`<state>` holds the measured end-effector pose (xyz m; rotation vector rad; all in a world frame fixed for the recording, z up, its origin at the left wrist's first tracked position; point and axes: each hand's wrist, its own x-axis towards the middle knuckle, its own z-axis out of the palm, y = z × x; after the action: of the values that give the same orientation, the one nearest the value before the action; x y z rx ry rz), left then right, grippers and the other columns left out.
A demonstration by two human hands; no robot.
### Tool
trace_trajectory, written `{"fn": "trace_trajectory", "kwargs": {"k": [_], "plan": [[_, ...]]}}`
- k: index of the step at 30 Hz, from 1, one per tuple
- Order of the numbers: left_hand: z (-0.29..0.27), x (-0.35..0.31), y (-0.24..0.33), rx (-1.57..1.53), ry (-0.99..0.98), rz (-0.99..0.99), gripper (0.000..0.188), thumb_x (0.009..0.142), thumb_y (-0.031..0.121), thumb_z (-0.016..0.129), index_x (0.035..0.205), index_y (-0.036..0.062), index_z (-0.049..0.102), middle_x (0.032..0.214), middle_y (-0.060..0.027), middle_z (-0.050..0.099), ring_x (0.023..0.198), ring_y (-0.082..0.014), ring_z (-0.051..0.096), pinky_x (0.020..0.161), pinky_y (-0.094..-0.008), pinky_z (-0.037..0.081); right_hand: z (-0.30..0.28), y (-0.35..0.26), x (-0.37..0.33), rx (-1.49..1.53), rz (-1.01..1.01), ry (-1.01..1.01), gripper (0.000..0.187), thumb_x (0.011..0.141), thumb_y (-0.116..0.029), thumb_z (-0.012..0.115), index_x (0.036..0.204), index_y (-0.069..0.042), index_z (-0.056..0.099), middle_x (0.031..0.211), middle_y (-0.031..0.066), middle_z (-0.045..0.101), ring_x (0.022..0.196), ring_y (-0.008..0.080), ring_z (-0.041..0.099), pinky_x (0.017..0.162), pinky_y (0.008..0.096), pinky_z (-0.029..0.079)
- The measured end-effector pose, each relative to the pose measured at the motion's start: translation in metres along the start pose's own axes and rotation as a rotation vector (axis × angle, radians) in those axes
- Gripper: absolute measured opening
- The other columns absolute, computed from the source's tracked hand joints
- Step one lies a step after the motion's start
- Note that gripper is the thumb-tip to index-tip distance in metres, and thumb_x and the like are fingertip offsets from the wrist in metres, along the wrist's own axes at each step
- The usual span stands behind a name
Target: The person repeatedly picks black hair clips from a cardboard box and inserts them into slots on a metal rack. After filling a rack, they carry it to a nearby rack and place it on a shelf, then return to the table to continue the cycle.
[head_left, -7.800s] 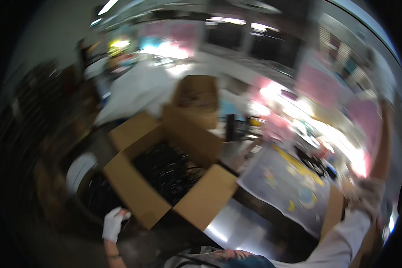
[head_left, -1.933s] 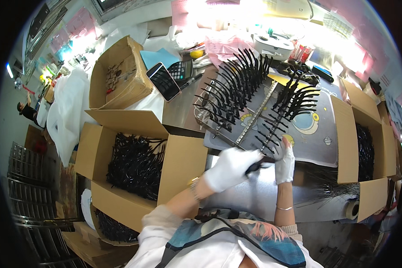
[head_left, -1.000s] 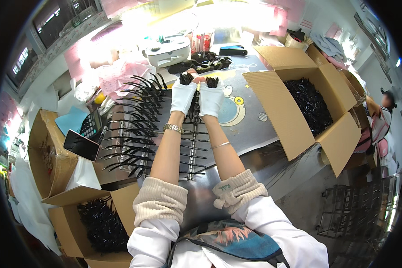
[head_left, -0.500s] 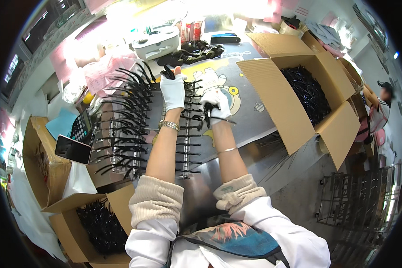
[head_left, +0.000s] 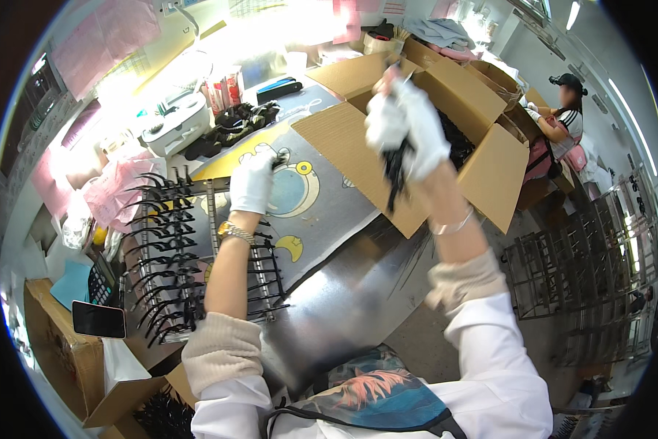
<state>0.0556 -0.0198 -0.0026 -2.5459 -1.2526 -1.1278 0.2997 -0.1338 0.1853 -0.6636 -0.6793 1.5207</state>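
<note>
My left hand [head_left: 252, 184], in a white glove with bare fingertips, is above the far right part of a metal rack [head_left: 263, 282]. Its fingers are closed, with a small black piece [head_left: 279, 158] at their tips. Slim black curved strips [head_left: 169, 265] sit in rows along the rack's left side. My right hand [head_left: 415, 130], also gloved and smeared by motion, is raised in front of the large open cardboard box [head_left: 329, 139]. Black strips [head_left: 395, 172] hang down from its closed grip. More black strips [head_left: 457, 139] lie inside that box, partly hidden by my hand.
A grey cartoon-print mat [head_left: 322, 234] covers the table. Behind it are black bundles [head_left: 237, 124], a white container [head_left: 175, 124] and a blue-black case [head_left: 278, 90]. A phone [head_left: 98, 320] stands at the left by a cardboard box [head_left: 58, 351]. Another person [head_left: 563, 121] works at far right.
My right hand has risen and moved right to the large box, carrying black strips. My left hand has shifted over the rack's far right part. The view has turned rightward.
</note>
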Motion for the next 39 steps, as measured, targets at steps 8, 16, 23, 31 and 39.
{"fn": "trace_trajectory", "kwargs": {"k": [8,16,23,31,39], "plan": [[-0.013,-0.006,-0.021,0.074,-0.072,-0.094,0.014,0.085,0.010,0.065,0.099,0.0096,0.068,0.081,-0.0133,0.069,0.075,-0.0329,0.069,0.068,-0.0427,0.055,-0.135,-0.131,0.106,-1.322,-0.305,0.875,0.050,0.098,-0.050,0.055,0.113,-0.002,0.057,0.095,0.0174,0.065,0.084,0.0303,0.063,0.076,0.0391,0.051],[-0.008,-0.014,-0.044,-0.054,-0.016,-0.156,0.016,0.091,0.021,0.064,0.097,0.0067,0.066,0.080,-0.0168,0.068,0.076,-0.0361,0.068,0.068,-0.0445,0.054,0.006,0.030,-0.094,-1.635,-0.661,-0.387,0.016,0.086,-0.010,0.066,0.099,-0.007,0.075,0.095,0.0092,0.073,0.081,0.0248,0.069,0.075,0.0348,0.056],[-0.012,-0.031,-0.087,-1.043,0.574,-0.902,0.021,0.094,-0.001,0.056,0.110,-0.0030,0.041,0.062,-0.0014,0.054,0.044,-0.0112,0.052,0.045,-0.0262,0.047,0.012,0.237,-0.060,-1.336,0.200,0.069,0.066,0.095,-0.058,0.055,0.130,-0.003,0.058,0.116,0.0208,0.069,0.111,0.0379,0.065,0.096,0.0435,0.050],[-0.024,-0.033,-0.093,-1.143,0.811,-1.063,0.018,0.097,0.003,0.051,0.080,0.0010,0.052,0.054,-0.0019,0.044,0.041,-0.0159,0.046,0.047,-0.0330,0.050,0.017,0.304,-0.047,-1.371,-0.049,0.033,0.034,0.096,-0.029,0.060,0.104,0.003,0.060,0.073,0.0268,0.067,0.072,0.0432,0.068,0.067,0.0499,0.054],[-0.061,-0.016,-0.026,-0.116,0.196,-0.066,0.017,0.087,0.014,0.073,0.090,0.0036,0.060,0.072,-0.0188,0.063,0.065,-0.0361,0.064,0.058,-0.0436,0.048,0.020,0.307,-0.057,-1.416,-0.284,0.288,0.025,0.102,-0.030,0.052,0.095,-0.008,0.063,0.072,0.0191,0.069,0.066,0.0391,0.068,0.061,0.0480,0.053]]}}
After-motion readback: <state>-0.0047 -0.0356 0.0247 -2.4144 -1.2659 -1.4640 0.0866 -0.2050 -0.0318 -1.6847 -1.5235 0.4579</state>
